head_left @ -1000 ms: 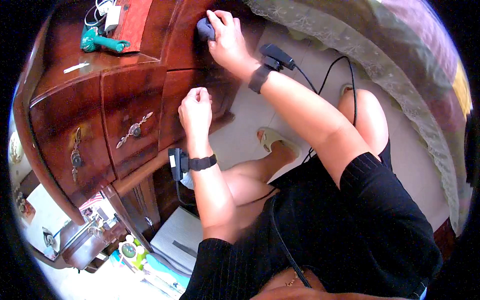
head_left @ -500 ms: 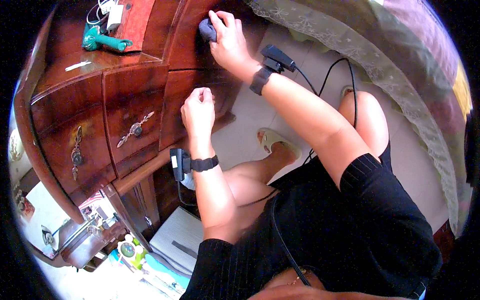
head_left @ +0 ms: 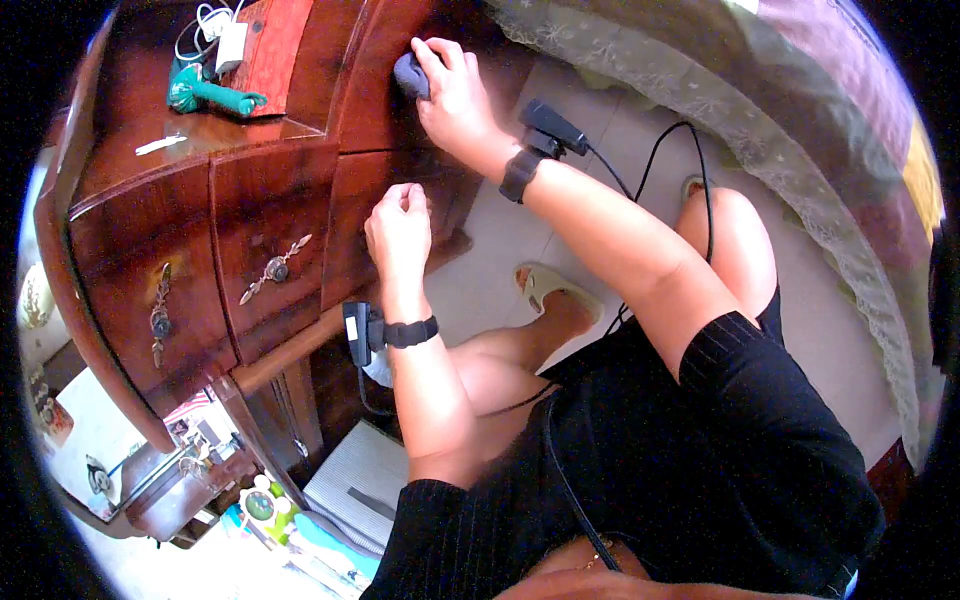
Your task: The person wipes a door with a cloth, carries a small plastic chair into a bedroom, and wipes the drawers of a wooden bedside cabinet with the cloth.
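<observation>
My right hand (head_left: 460, 100) is closed on a bunched dark blue-grey cloth (head_left: 408, 75), which it presses against the glossy brown wooden cabinet (head_left: 375, 90). Lower and to the left, my left hand (head_left: 398, 235) hovers in front of the same cabinet. Its fingers are curled in with the tips together, and I see nothing between them. Each wrist wears a black strap with a small box, the left strap (head_left: 410, 332) and the right strap (head_left: 520, 172).
On the cabinet top lie a green hairdryer-like object (head_left: 215, 95), a white plug block (head_left: 231, 45) and a red mat (head_left: 275, 50). Metal handles (head_left: 275, 270) stick out from the drawers. A black cable (head_left: 655, 150) loops over the tiled floor beside a lace-edged bed cover (head_left: 720, 130).
My right hand and the cloth have shifted slightly down and left in view. The cabinet has also dropped a little in the picture, as the camera has tilted. Both hands keep their closed shape.
</observation>
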`<state>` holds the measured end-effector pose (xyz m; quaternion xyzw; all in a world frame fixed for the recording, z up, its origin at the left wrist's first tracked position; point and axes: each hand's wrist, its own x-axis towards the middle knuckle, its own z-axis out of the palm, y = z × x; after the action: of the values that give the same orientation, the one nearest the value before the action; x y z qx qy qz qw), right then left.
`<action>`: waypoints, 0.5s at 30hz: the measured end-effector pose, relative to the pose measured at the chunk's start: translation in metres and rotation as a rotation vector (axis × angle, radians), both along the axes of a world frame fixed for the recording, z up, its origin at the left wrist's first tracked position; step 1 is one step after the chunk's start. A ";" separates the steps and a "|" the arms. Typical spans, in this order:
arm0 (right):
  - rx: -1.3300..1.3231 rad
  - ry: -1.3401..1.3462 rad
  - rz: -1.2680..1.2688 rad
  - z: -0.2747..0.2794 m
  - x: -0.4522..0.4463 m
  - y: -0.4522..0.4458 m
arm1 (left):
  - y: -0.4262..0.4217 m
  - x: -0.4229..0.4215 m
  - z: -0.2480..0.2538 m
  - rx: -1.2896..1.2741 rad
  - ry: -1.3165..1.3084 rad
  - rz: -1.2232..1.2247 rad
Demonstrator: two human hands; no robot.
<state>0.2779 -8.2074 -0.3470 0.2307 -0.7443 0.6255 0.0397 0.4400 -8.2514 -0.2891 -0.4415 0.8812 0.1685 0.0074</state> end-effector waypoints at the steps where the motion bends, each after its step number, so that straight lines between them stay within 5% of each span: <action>1: -0.001 -0.002 -0.001 0.000 -0.001 0.000 | 0.000 -0.001 0.000 -0.004 0.003 0.001; 15: -0.100 -0.044 0.004 -0.006 -0.008 -0.003 | 0.004 -0.005 -0.001 -0.011 -0.006 -0.028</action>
<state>0.2696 -8.2103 -0.3533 0.2161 -0.7122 0.6670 0.0333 0.4345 -8.2472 -0.2903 -0.4296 0.8883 0.1622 0.0097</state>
